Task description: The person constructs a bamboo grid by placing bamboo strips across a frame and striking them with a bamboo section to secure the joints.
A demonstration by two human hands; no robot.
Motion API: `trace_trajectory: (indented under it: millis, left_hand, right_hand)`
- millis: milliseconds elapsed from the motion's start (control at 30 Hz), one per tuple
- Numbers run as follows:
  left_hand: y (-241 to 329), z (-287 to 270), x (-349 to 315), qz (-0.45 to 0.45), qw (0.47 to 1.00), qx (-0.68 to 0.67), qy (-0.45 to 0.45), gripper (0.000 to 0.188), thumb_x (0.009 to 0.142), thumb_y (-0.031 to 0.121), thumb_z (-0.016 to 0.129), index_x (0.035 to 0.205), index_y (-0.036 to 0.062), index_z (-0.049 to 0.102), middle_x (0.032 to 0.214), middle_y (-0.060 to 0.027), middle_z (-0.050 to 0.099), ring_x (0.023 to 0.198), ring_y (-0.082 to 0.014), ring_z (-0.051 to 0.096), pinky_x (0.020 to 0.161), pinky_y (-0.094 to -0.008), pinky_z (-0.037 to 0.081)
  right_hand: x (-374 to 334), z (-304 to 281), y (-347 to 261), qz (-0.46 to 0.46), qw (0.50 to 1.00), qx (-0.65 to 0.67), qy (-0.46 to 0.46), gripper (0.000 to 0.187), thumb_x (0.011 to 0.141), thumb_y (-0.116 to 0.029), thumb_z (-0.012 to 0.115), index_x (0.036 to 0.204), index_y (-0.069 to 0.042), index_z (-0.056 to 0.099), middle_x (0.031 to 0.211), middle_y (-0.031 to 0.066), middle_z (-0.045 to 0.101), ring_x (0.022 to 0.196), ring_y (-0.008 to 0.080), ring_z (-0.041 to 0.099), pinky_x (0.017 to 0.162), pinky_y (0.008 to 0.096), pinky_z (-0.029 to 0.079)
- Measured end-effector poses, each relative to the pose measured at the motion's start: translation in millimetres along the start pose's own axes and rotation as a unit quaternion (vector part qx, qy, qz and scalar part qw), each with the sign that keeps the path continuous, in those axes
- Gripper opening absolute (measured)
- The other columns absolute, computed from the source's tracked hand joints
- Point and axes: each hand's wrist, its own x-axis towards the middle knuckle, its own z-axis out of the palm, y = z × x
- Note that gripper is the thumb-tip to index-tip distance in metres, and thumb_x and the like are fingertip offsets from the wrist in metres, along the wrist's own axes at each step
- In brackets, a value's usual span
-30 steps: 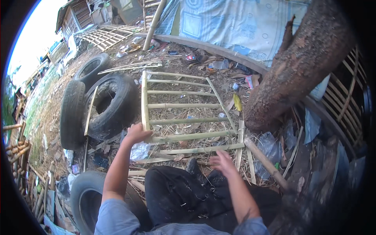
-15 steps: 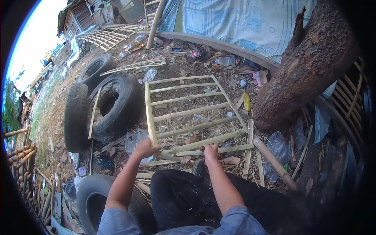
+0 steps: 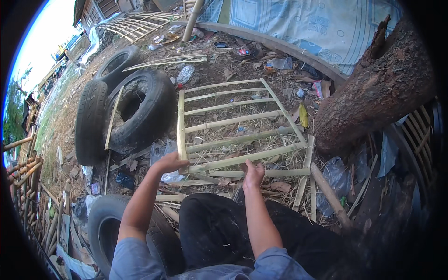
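A ladder-like lattice of split bamboo slats [image 3: 233,120] lies in front of me, with several crosspieces between two side strips. My left hand [image 3: 171,162] is closed around its near left corner, where the left strip meets the nearest crosspiece. At the near edge, my right hand [image 3: 253,174] is turned partly palm up beside the nearest crosspiece. Its fingers are loosely apart, and nothing shows in them. Another bamboo slat [image 3: 280,172] runs just behind that hand. My knees are bent below the lattice.
Old tyres [image 3: 144,112] stand to the left, and another tyre [image 3: 114,233] is by my left arm. A thick tree trunk [image 3: 373,88] leans at the right. A bamboo pole [image 3: 329,193] lies near right. Bamboo strips [image 3: 168,60] and litter lie beyond the lattice.
My right hand has loosened from the near crosspiece and its fingers have opened. My left hand stays at the corner. The whole view has shifted slightly.
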Motion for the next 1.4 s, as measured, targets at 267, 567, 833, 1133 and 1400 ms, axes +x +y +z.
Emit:
trace_trajectory:
  millis: [267,567,833,1133,1400]
  left_hand:
    - [-16.6,11.6,13.7,0.052,0.987,-0.138,-0.058,0.053,0.089,0.046,0.065,0.113,-0.0019,0.069,0.103,-0.0173,0.071,0.097,-0.0261,0.067,0.087,-0.0376,0.049]
    - [-14.5,60.1,66.4,0.001,0.999,-0.036,-0.015,0.055,0.082,0.053,0.068,0.108,0.0053,0.073,0.110,-0.0207,0.071,0.106,-0.0359,0.067,0.092,-0.0426,0.050]
    - [28.2,86.2,42.6,-0.095,0.995,0.012,-0.021,0.081,0.079,0.071,0.065,0.132,0.0109,0.058,0.136,-0.0183,0.058,0.132,-0.0411,0.046,0.110,-0.0615,0.027]
    - [44.8,122.0,-115.9,0.109,0.950,-0.121,0.267,0.065,0.077,0.039,0.077,0.130,0.0099,0.052,0.132,-0.0173,0.052,0.129,-0.0358,0.046,0.106,-0.0506,0.033]
    - [51.4,160.6,-166.8,0.184,0.907,0.043,0.377,0.030,0.079,0.035,0.069,0.098,0.0139,0.061,0.112,-0.0062,0.059,0.117,-0.0246,0.052,0.107,-0.0484,0.028]
  right_hand:
    - [10.1,37.4,-25.3,-0.052,0.992,-0.072,-0.085,0.024,0.088,-0.004,0.071,0.110,0.002,0.064,0.100,0.0090,0.069,0.086,0.0178,0.067,0.077,0.0329,0.056]
    - [79.5,-23.5,22.8,0.052,0.994,-0.084,-0.035,0.012,0.091,-0.010,0.069,0.100,-0.006,0.062,0.096,0.0095,0.070,0.085,0.0255,0.070,0.077,0.0394,0.057]
    - [63.4,-50.1,4.1,0.127,0.973,-0.193,0.013,0.055,0.091,-0.015,0.071,0.134,0.006,0.044,0.117,0.0181,0.061,0.100,0.0259,0.065,0.081,0.0359,0.058]
    - [-63.9,-130.1,-150.3,-0.027,0.840,-0.519,-0.158,0.066,0.086,-0.009,0.071,0.143,0.000,0.039,0.132,0.0164,0.054,0.100,0.0201,0.063,0.085,0.0332,0.055]
    - [-165.0,-149.6,-192.4,-0.067,0.699,-0.686,-0.192,0.070,0.083,-0.012,0.072,0.145,-0.003,0.040,0.135,0.0190,0.054,0.109,0.0292,0.060,0.095,0.0401,0.048]
